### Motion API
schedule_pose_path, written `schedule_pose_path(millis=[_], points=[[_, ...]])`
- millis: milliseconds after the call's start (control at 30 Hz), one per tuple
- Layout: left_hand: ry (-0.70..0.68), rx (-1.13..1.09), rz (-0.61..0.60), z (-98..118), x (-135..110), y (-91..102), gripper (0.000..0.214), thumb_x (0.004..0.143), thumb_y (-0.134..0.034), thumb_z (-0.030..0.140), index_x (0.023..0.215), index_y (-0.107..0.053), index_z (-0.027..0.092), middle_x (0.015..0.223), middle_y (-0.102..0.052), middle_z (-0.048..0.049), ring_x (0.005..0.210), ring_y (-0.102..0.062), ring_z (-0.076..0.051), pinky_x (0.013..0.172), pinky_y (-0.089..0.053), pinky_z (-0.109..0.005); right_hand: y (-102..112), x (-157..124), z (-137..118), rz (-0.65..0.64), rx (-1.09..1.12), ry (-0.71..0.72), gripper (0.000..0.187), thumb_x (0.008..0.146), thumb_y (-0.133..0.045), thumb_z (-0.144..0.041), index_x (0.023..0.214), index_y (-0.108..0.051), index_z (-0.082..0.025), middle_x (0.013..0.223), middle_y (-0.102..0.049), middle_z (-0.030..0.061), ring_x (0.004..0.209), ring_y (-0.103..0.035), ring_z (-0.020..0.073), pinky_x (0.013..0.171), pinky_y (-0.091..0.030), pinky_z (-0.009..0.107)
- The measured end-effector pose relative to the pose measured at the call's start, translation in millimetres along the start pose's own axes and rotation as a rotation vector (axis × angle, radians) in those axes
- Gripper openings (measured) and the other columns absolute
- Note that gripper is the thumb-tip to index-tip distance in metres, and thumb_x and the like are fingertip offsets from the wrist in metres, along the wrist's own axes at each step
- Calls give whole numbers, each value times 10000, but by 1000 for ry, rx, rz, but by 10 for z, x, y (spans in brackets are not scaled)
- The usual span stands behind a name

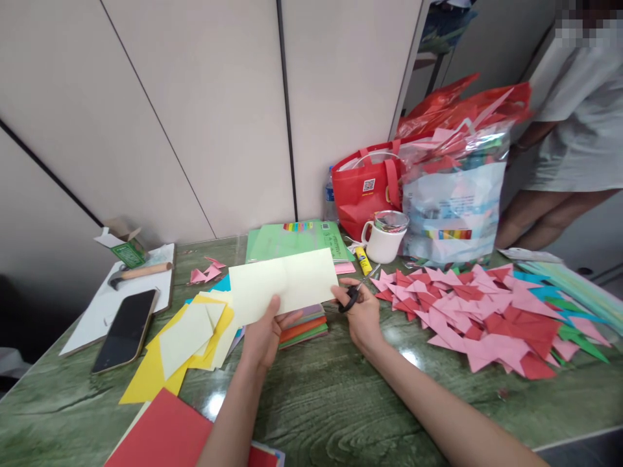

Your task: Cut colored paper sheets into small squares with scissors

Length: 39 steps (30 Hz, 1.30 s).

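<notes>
A pale cream sheet of paper point(304, 282) with a faint crease across its middle is held up above the table. My left hand point(265, 331) grips its lower edge, thumb in front and fingers behind. My right hand point(363, 314) is closed around the black handles of a pair of scissors point(349, 298), whose blades point up and to the right; its fingertips also reach the sheet's lower right corner. Under the sheet lies a stack of coloured paper point(304, 329). Yellow and cream paper pieces point(187, 334) spread to the left of my left hand.
Folded pink and red paper pieces point(481, 311) pile up on the right. Behind stand a white mug point(384, 240), a glue stick point(363, 261), a red bag point(360, 194) and a clear plastic bag point(452, 207). A phone point(125, 329) and hammer point(141, 272) lie left. A person point(579, 117) stands at right.
</notes>
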<state>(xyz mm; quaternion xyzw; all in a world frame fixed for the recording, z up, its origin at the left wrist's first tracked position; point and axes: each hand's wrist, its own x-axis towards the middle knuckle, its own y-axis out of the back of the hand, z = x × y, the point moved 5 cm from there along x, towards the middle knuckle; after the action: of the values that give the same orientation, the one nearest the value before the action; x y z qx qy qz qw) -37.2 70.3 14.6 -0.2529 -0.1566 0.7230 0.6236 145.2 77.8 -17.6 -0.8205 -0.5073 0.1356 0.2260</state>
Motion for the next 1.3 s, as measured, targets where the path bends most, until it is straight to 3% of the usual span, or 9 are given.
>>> schedule_pose_path(millis=[333, 533, 733, 833, 900, 1000, 1133, 1300], points=[[-23, -38, -40, 43, -51, -75, 552, 633, -659, 130, 1143, -493, 258, 1155, -564, -48, 917, -599, -198, 782, -508, -374, -35, -40, -59, -46, -93, 67, 341, 563, -725, -296, 834, -556, -178, 627, -604, -26, 517, -561, 114, 510, -463, 247], [-74, 42, 83, -18, -59, -20, 575, 602, -682, 128, 1135, -500, 246, 1228, -502, -57, 887, -604, -202, 694, -542, -356, -31, -72, -26, -19, -87, 91, 326, 553, -737, -259, 809, -555, -174, 632, -600, -30, 550, -557, 103, 535, -446, 226], [-54, -35, 4, -5, -49, -57, 493, 641, -651, 119, 1101, -528, 248, 1156, -561, -34, 866, -613, -189, 759, -522, -392, -40, -39, -66, -47, -80, 59, 331, 575, -724, -292, 829, -545, -177, 632, -615, -27, 524, -579, 114, 520, -453, 235], [-132, -116, 100, 77, -10, 17, 444, 656, -631, 89, 1060, -549, 252, 1131, -578, -14, 927, -592, -195, 794, -501, -423, -101, -64, -110, -152, -133, 61, 332, 635, -675, -347, 882, -538, -173, 656, -637, 3, 548, -609, 148, 529, -465, 264], [-178, -153, 150, 130, 7, 55, 419, 666, -620, 87, 1043, -555, 259, 1112, -590, -9, 957, -580, -209, 798, -491, -448, -188, -141, -112, -291, -177, 43, 338, 654, -657, -361, 905, -536, -169, 667, -648, 19, 567, -618, 160, 551, -472, 279], [-199, -163, 132, 180, 7, 39, 388, 678, -611, 98, 1031, -561, 253, 1106, -595, -18, 980, -568, -220, 807, -480, -457, -359, -374, -32, -592, -215, -88, 355, 628, -686, -322, 906, -512, -187, 620, -639, -8, 534, -602, 147, 549, -462, 270], [-157, -186, 80, 179, -31, -26, 371, 693, -592, 114, 1051, -557, 206, 1089, -605, -55, 971, -571, -238, 815, -472, -473, -495, -706, 81, -877, -212, -279, 316, 612, -696, -323, 820, -496, -193, 650, -632, -11, 566, -580, 134, 569, -447, 266], [-115, -170, 30, 149, -61, -73, 369, 718, -569, 145, 1079, -542, 216, 1072, -615, -50, 979, -568, -236, 821, -468, -467, -520, -864, 142, -985, -180, -413, 346, 607, -701, -330, 852, -518, -169, 647, -609, -13, 564, -539, 110, 565, -404, 235]])
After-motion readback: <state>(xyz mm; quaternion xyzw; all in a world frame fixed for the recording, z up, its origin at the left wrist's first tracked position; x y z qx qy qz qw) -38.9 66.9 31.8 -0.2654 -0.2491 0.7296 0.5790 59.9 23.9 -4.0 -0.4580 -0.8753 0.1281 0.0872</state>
